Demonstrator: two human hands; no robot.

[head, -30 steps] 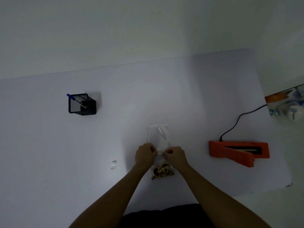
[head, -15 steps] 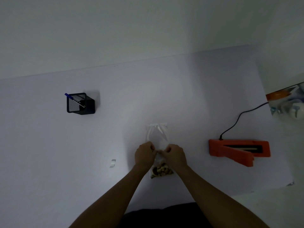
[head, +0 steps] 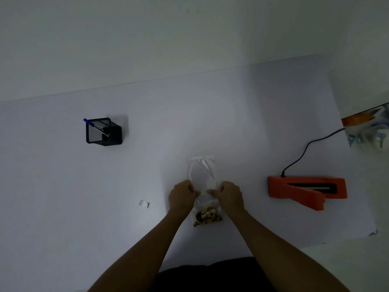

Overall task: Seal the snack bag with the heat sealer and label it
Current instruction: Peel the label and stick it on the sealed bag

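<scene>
A clear snack bag (head: pixel 202 173) lies flat on the white table (head: pixel 242 114), its snacks bunched at the near end (head: pixel 207 217). My left hand (head: pixel 181 197) and my right hand (head: pixel 229 194) pinch the bag's middle from either side, fingertips almost meeting over a small white piece (head: pixel 203 192) on it. The orange heat sealer (head: pixel 303 190) lies to the right, its jaw partly open, a black cord (head: pixel 305 152) running off toward the back right. A small white label (head: pixel 144 204) rests on the table left of my left hand.
A black mesh pen holder (head: pixel 104 132) with a blue pen (head: pixel 94 127) stands at the back left. An orange-and-clear package (head: pixel 368 129) sits past the table's right edge. The table's right edge runs just behind the sealer.
Both hands have stayed pinched on the bag's middle with only slight finger shifts. The view has drifted a little; the bag and sealer have not moved.
</scene>
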